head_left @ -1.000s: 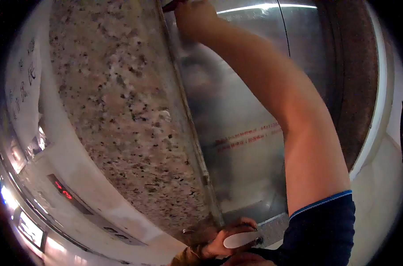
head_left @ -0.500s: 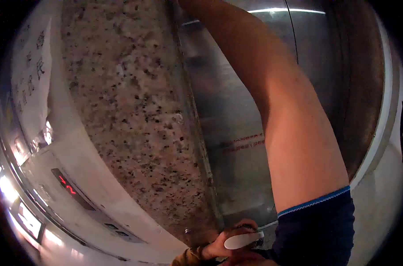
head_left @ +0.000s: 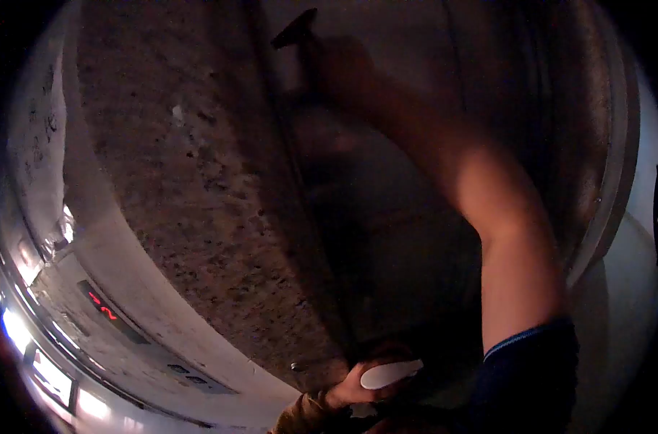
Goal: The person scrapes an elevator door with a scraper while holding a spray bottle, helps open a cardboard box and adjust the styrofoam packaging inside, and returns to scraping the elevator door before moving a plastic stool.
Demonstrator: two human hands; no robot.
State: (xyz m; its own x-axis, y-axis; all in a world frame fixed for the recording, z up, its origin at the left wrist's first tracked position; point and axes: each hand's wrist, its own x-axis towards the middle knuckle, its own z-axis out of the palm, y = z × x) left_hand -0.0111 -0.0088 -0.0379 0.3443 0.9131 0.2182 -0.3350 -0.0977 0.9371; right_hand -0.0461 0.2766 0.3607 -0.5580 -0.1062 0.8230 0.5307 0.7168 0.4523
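Note:
My right arm, in a dark navy sleeve with a blue edge, reaches up across the dim metal panel (head_left: pixel 394 267). At the top, my right hand (head_left: pixel 347 69) is closed round the handle of a dark T-shaped squeegee (head_left: pixel 295 29). Its head lies over the seam between the metal and the speckled stone frame (head_left: pixel 191 195); whether it touches cannot be made out. At the bottom, my left hand (head_left: pixel 349 389), below a brown sleeve, is wrapped round something with a white rounded top (head_left: pixel 390 374), perhaps a spray bottle. The lower part is lost in shadow.
Left of the stone, a pale wall carries a panel with a red lit display (head_left: pixel 101 305) and square buttons (head_left: pixel 188 374). A paper sheet with dark writing (head_left: pixel 43 137) hangs above. A pale frame edge (head_left: pixel 625 166) runs down the right side.
My right hand has come down into view with the squeegee, and the elbow bends more. The metal and stone look much darker. My left hand has shifted slightly left and up.

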